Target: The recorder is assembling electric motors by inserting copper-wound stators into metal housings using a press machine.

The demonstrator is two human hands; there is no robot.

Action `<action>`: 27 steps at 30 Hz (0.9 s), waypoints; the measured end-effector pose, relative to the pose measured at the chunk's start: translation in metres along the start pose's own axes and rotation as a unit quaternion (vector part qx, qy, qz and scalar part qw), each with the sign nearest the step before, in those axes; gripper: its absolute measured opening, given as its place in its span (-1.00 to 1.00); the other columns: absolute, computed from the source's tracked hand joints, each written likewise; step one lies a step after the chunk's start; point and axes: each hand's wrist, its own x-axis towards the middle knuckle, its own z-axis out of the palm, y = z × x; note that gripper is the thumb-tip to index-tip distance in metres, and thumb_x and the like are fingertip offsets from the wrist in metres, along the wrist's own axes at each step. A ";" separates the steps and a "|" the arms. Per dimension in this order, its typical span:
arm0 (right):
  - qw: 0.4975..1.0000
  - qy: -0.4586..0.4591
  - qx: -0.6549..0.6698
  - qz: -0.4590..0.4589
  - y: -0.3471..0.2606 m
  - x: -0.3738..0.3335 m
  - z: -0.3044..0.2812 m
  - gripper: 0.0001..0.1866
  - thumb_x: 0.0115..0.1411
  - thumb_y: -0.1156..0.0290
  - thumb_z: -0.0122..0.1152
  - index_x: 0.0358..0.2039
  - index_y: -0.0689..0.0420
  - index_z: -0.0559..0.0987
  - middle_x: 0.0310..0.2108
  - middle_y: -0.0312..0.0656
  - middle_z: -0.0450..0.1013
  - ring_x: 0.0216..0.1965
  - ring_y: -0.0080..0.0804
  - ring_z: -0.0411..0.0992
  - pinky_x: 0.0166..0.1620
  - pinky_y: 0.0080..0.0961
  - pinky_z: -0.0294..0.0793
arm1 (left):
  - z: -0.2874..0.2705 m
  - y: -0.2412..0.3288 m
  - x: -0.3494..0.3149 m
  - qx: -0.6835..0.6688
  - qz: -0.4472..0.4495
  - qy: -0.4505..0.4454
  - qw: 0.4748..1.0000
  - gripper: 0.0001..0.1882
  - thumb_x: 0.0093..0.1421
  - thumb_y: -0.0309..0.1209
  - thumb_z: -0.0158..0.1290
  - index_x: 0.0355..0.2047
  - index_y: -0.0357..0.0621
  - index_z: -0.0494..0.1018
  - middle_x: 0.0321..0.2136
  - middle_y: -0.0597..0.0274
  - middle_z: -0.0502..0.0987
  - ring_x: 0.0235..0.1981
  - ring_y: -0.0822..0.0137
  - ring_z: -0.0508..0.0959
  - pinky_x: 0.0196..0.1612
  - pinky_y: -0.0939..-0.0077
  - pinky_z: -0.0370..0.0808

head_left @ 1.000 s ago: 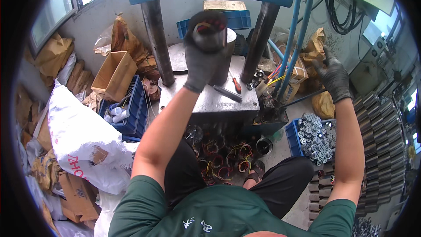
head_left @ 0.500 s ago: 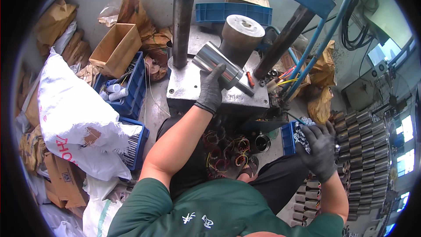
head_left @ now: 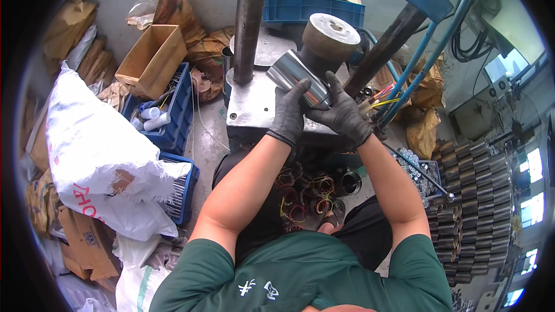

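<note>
A shiny metal cylinder [head_left: 296, 73] lies tilted over the worn metal base plate [head_left: 247, 107], its far end up and to the left. My left hand [head_left: 290, 112], in a dark grey glove, grips its near side with the thumb over the top. Around the lower right end of the cylinder closes my right hand [head_left: 343, 114], also gloved, and its fingers cover that end. Just behind stands a thick round metal post [head_left: 330, 34] with a flat top. The red-handled tool on the plate is hidden behind my right hand.
Dark steel columns [head_left: 252, 23] rise from the plate on either side. A lever rod with a ball knob [head_left: 450, 197] reaches out at right, by a bin of small metal parts [head_left: 411, 164]. Stacked metal cylinders [head_left: 477, 208] fill the right; a white sack [head_left: 110, 156] stands left.
My right hand has moved from beside the lever knob up and left onto the cylinder's lower end. My left hand keeps its grip. The view has shifted slightly.
</note>
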 end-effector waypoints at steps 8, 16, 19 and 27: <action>0.984 0.165 -0.061 -0.018 -0.044 -0.064 -0.004 -0.08 0.02 0.35 0.61 0.31 0.40 0.31 0.00 -0.08 0.51 0.00 -0.38 0.53 0.06 -0.44 0.60 | -0.003 0.006 0.020 -0.042 -0.005 0.017 0.999 -0.50 0.32 -0.27 0.24 0.18 -0.16 0.39 0.03 0.11 0.54 0.04 0.15 0.58 0.21 0.22 0.53; 0.906 0.334 0.048 -0.255 -0.096 -0.027 -0.047 -0.18 0.02 0.35 0.59 0.26 0.15 0.35 0.04 -0.18 0.48 0.08 -0.31 0.48 0.08 -0.40 0.55 | -0.016 0.011 0.036 -0.131 -0.010 0.033 0.991 -0.48 0.40 -0.03 0.11 0.19 -0.06 0.32 0.11 0.09 0.52 0.16 0.06 0.60 0.19 0.17 0.53; 0.888 0.377 -0.046 -0.261 -0.070 0.035 -0.081 -0.20 -0.01 0.32 0.61 0.22 0.13 0.39 0.00 -0.19 0.52 -0.01 -0.34 0.53 0.03 -0.40 0.57 | -0.018 -0.001 0.038 -0.146 -0.046 0.008 0.988 -0.44 0.40 -0.01 0.12 0.22 -0.08 0.30 0.13 0.06 0.51 0.17 0.04 0.59 0.22 0.16 0.50; 0.842 0.461 -0.228 -0.160 -0.080 0.087 -0.091 -0.17 -0.08 0.18 0.68 0.16 0.16 0.45 -0.04 -0.11 0.61 -0.02 -0.31 0.59 0.07 -0.37 0.58 | 0.003 -0.015 0.021 -0.025 -0.022 -0.031 0.999 -0.42 0.33 -0.21 0.22 0.25 -0.11 0.28 0.15 0.18 0.48 0.15 0.07 0.57 0.23 0.04 0.49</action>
